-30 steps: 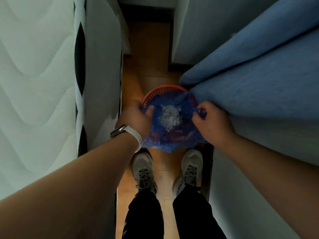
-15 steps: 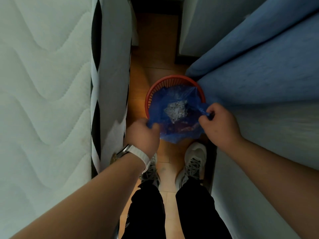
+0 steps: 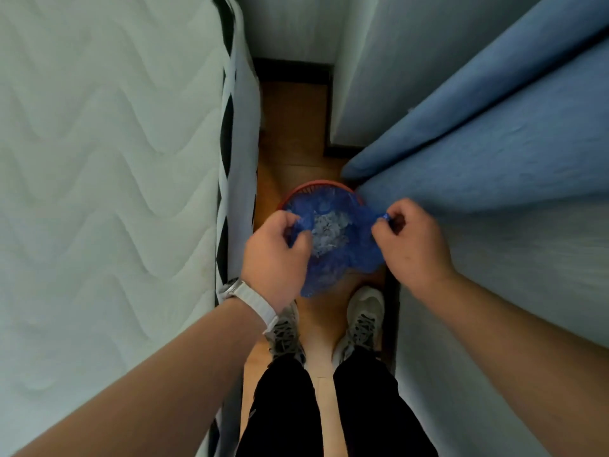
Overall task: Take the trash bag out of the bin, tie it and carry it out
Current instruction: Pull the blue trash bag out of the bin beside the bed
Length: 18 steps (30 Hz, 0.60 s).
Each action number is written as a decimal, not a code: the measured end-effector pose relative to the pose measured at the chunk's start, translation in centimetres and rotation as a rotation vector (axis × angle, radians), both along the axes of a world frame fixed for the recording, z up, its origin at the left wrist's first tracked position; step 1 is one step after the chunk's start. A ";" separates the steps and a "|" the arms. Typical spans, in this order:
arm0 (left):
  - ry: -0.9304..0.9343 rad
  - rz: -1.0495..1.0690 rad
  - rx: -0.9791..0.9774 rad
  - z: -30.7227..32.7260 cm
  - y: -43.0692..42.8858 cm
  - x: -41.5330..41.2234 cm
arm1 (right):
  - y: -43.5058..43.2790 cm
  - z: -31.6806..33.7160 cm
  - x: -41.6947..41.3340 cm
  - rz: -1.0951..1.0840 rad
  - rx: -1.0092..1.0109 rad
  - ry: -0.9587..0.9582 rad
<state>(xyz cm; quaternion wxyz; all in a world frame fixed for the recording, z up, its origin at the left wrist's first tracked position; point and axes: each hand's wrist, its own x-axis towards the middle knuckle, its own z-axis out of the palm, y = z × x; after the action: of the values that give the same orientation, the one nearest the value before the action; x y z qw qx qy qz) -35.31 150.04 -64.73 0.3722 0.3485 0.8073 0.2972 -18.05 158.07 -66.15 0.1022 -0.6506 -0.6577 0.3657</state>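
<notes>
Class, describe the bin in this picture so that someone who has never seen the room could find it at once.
Look down the narrow strip of wooden floor between the white mattress and the blue bedding. Just beyond the shoes, partly hidden under the blue bag that both hands grip, stands the bin. It is the only red thing there, round, with a slotted rim.

White quilted mattress (image 3: 99,192) standing along left side, black-and-white edging running down its border. Blue bedspread (image 3: 494,153) draping over bed on right. Wooden floor (image 3: 293,127) showing as narrow strip between them. Grey-white sneakers (image 3: 364,319) standing on floor; black trousers (image 3: 362,410) filling bottom centre. White watch strap (image 3: 253,303) circling wrist.
</notes>
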 end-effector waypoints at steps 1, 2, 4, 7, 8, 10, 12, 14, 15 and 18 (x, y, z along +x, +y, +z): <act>0.004 0.007 0.011 0.8 -0.1 -0.1 | -0.1 0.9 -0.1 -0.002 -0.004 -0.004; 0.010 0.014 0.021 1.4 -0.1 -0.2 | -0.3 1.7 -0.2 -0.002 -0.003 -0.010; 0.023 -0.001 0.033 3.8 -0.3 -0.4 | -0.8 4.3 -0.4 -0.011 0.010 -0.008; 0.033 -0.032 0.039 7.7 -0.7 -1.0 | -1.7 8.4 -0.7 -0.032 0.029 0.011; 0.034 -0.033 0.044 8.9 -0.8 -1.3 | -2.0 9.8 -0.9 -0.035 0.041 0.015; 0.009 -0.025 0.055 11.6 -1.0 -2.0 | -2.4 12.8 -1.2 -0.052 0.054 0.022; -0.012 -0.029 0.064 14.4 -1.3 -2.7 | -2.9 16.0 -1.4 -0.071 0.074 0.020; -0.010 -0.041 0.069 17.2 -1.4 -3.3 | -3.2 19.2 -1.6 -0.088 0.105 0.015; -0.018 -0.041 0.067 18.5 -1.4 -3.6 | -3.3 20.7 -1.6 -0.096 0.125 0.018; -0.106 -0.035 0.108 22.9 -1.6 -4.0 | -3.9 25.4 -1.6 -0.114 0.176 0.018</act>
<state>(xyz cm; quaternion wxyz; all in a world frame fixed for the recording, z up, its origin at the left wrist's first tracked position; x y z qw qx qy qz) -39.34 148.48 -41.85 0.4002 0.3658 0.7631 0.3517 -19.65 154.12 -40.72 0.1857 -0.6721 -0.6483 0.3058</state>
